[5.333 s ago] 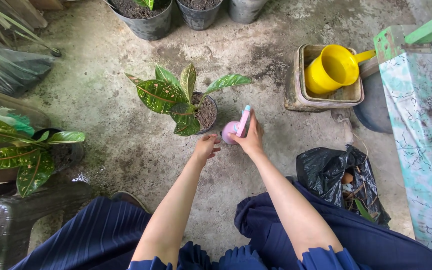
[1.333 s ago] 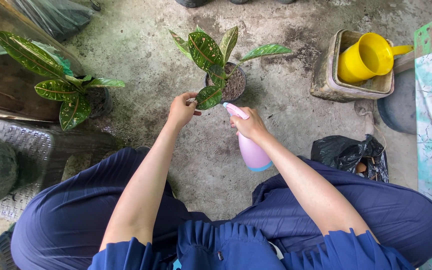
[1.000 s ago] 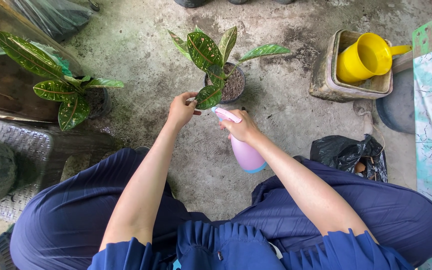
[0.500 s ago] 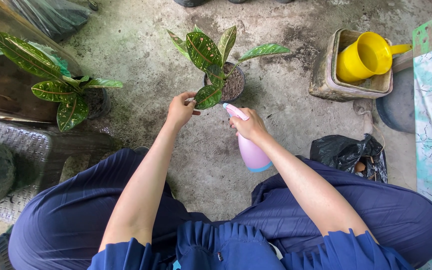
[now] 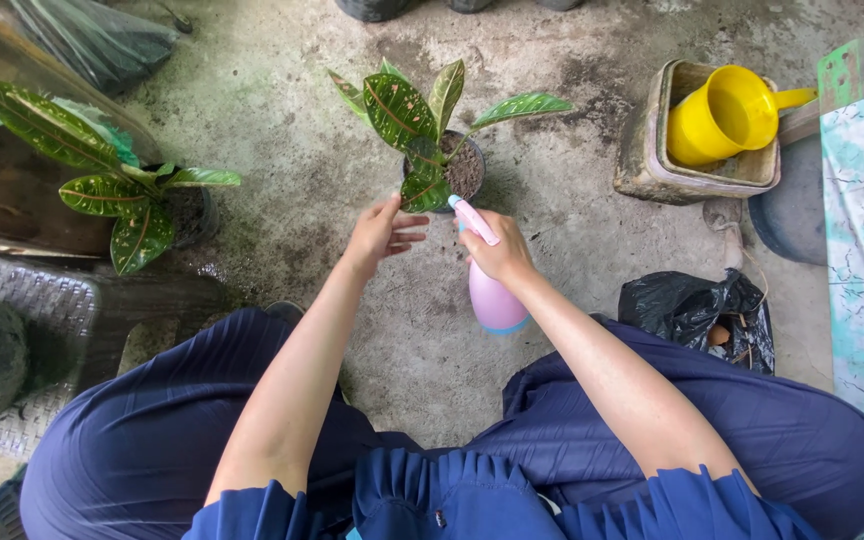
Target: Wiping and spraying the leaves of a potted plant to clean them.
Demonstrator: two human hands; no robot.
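Nearby, a stone trough (image 5: 642, 150) holds a yellow watering can (image 5: 722, 115).

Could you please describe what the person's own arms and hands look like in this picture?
Both arms are bare up to short dark blue sleeves with gathered ruffled edges. The left hand and right hand wear no gloves; no rings, watch or bracelets are visible.

1. Pink spray bottle (image 5: 494, 290): rounded body, held tilted, nozzle aimed at plant.
2. Small potted croton (image 5: 430, 140): spotted green leaves, dark pot, upright on concrete just beyond bottle.
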